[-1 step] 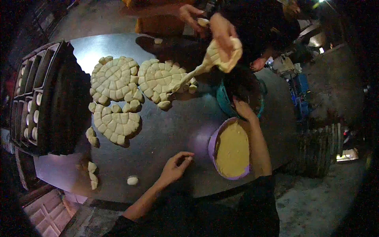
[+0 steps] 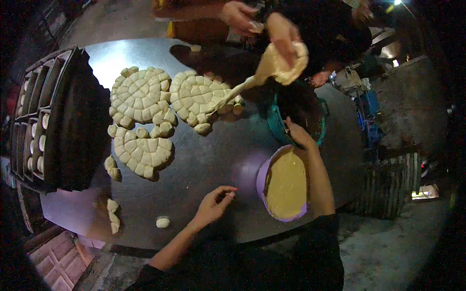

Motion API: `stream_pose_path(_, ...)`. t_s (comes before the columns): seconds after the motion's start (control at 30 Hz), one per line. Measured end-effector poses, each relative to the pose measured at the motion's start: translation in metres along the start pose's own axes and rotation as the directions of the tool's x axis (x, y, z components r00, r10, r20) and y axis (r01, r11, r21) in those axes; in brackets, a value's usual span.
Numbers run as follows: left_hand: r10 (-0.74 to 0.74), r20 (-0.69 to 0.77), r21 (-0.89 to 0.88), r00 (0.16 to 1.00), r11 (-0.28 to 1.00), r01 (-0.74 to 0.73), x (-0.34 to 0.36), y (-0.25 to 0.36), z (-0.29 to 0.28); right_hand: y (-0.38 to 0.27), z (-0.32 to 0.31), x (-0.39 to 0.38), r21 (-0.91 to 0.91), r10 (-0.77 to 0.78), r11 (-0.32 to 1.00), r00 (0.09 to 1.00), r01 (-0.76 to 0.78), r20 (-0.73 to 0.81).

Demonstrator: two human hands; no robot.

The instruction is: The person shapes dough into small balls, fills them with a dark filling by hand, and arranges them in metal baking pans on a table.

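Observation:
My left hand (image 2: 216, 203) hovers over the metal table with curled, closed fingers; whether they pinch anything small is unclear. My right hand (image 2: 301, 136) reaches into a teal tub (image 2: 281, 126) with a dark interior, fingers closed, their contents hidden. Below it, a purple bowl (image 2: 264, 182) holds a pale yellow mixture (image 2: 286, 184). Left of my hands lie rounds of cut dough (image 2: 141, 94) (image 2: 198, 94) (image 2: 143, 153), loose lumps (image 2: 114, 216) and a single dough ball (image 2: 162, 222). Across the table, another person's hand (image 2: 281, 34) grips stretched dough (image 2: 286, 68) that trails to the middle round.
Stacked dark divided trays (image 2: 53, 97) with dough pieces stand at the left of the table (image 2: 194, 160). The co-worker's other hand (image 2: 238, 17) is at the far side, a bare foot (image 2: 320, 77) below. A corrugated sheet (image 2: 393, 184) and blue objects (image 2: 371, 111) are at the right.
The other person's hands and the stretched dough have shifted slightly up and to the right. My hands have barely moved.

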State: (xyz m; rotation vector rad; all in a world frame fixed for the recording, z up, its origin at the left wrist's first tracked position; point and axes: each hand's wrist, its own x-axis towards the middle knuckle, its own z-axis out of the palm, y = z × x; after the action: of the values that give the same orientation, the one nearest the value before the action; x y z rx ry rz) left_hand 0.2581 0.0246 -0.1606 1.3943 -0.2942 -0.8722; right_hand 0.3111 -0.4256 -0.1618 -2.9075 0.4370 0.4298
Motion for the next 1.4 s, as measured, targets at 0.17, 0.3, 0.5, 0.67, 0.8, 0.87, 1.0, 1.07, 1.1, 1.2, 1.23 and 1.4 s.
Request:
stream_pose_path(0.17,-0.139,-0.046,-0.070,0.989,0.988,0.136,0.012,-0.008,-0.034,-0.038,-0.036,-0.009,0.526,0.289,0.802,0.955,-0.282,0.070)
stream_pose_path(0.3,-0.100,-0.040,-0.104,0.994,0.990,0.095,0.028,-0.003,-0.038,-0.038,-0.030,-0.021,0.649,0.251,0.749,0.963,-0.131,-0.095)
stream_pose_path(0.5,0.010,0.048,-0.236,0.999,0.972,0.002,0.026,0.034,-0.024,-0.108,-0.044,-0.090,0.984,0.189,-0.179,0.982,0.022,0.012)
stream_pose_path(0.67,-0.086,0.097,-0.543,0.992,0.830,0.125,-0.003,0.075,0.006,-0.247,-0.039,-0.183,0.950,0.069,-0.294,0.993,0.109,-0.092)
stream_pose_path(0.8,-0.276,0.163,-0.807,0.947,0.514,0.289,-0.038,0.088,0.033,-0.255,-0.019,-0.229,0.926,0.120,-0.249,0.958,0.283,-0.261)
stream_pose_path(0.87,-0.240,0.144,-0.866,0.960,0.439,0.240,-0.054,0.087,0.045,-0.239,-0.017,-0.252,0.938,0.053,-0.218,0.963,0.269,-0.264)
stream_pose_path(1.0,-0.138,0.078,-0.876,0.987,0.463,0.134,-0.080,0.091,0.073,-0.215,-0.026,-0.292,0.910,-0.139,0.046,0.904,0.413,-0.404)
stream_pose_path(1.07,0.051,0.047,-0.716,0.998,0.698,-0.002,-0.099,0.105,0.088,-0.215,-0.047,-0.311,0.695,-0.218,0.495,0.849,0.521,-0.481)
stream_pose_path(1.1,0.082,0.038,-0.650,0.996,0.759,-0.038,-0.106,0.105,0.093,-0.212,-0.051,-0.318,0.393,-0.319,0.705,0.759,0.590,-0.568)
stream_pose_path(1.2,0.204,0.013,-0.492,0.979,0.854,-0.171,-0.121,0.096,0.112,-0.205,-0.046,-0.338,0.226,-0.414,0.679,0.618,0.699,-0.668)
stream_pose_path(1.23,0.274,0.019,-0.359,0.961,0.899,-0.250,-0.129,0.100,0.115,-0.200,-0.043,-0.345,0.323,-0.394,0.601,0.622,0.731,-0.676)
stream_pose_path(1.4,0.416,-0.119,-0.075,0.902,0.902,-0.426,-0.164,0.092,0.136,-0.196,-0.038,-0.369,0.258,-0.500,0.421,0.459,0.870,-0.734)
